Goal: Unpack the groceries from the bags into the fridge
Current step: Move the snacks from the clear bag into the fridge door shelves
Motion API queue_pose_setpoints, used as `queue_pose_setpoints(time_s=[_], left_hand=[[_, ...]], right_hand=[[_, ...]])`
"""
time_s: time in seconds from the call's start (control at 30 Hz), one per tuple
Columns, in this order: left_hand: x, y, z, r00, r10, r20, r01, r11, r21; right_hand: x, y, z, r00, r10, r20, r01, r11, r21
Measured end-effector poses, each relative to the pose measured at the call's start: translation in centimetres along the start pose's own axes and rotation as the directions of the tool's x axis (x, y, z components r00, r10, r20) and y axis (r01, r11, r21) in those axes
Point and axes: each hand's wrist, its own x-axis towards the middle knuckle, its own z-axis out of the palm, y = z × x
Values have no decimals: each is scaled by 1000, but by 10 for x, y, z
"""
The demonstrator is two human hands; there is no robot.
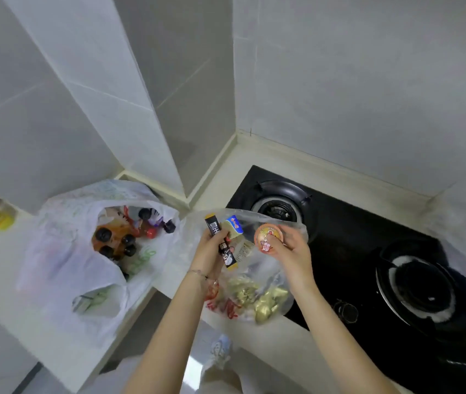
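Premises: a domestic kitchen. Right of the fingers (210,238), a black glass gas hob (339,245) is set into the pale bench (4,274); one burner (278,204) lies beyond them, a second burner (413,282) further right; a control knob (347,311) sits nearer than the fingers; grey-white tiled walls (354,81) rise beyond, meeting in a corner; left of the fingers, a white carrier bag (64,243) of capped bottles (112,243) stands on the bench; beneath them, a clear bag (280,282) of wrapped groceries.
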Motion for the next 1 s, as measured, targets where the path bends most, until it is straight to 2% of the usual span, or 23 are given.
queue_pose_setpoints(time_s=[0.1, 0.23, 0.37, 0.47, 0.6, 0.83, 1.0], left_hand=[[-37, -17, 6, 994, 80, -80, -89, 989, -116], [-99, -57, 5, 957, 203, -208, -212, 977, -19], [-159, -91, -7, 909, 241, -340, -274, 960, -52], [-199, -103, -22, 844, 263, -468, -332, 941, -70], [-252, -115, -38, 739, 300, -603, -446, 889, -104], [-335, -152, -59, 555, 273, -786, -609, 777, -161], [-407, -181, -75, 439, 253, -862, -673, 728, -130]], right_hand=[[-15, -1, -13, 992, 5, 129, -3, 1000, -19], [-43, 2, -34, 955, -6, 296, 28, 997, -72], [-80, 3, -32, 895, 60, 442, -22, 996, -90], [-111, 7, -16, 818, 133, 560, -97, 991, -95], [-149, 10, 4, 704, 184, 685, -112, 983, -148], [-220, 27, 20, 531, 239, 813, -15, 962, -272], [-289, 47, 22, 393, 288, 873, 51, 941, -333]])
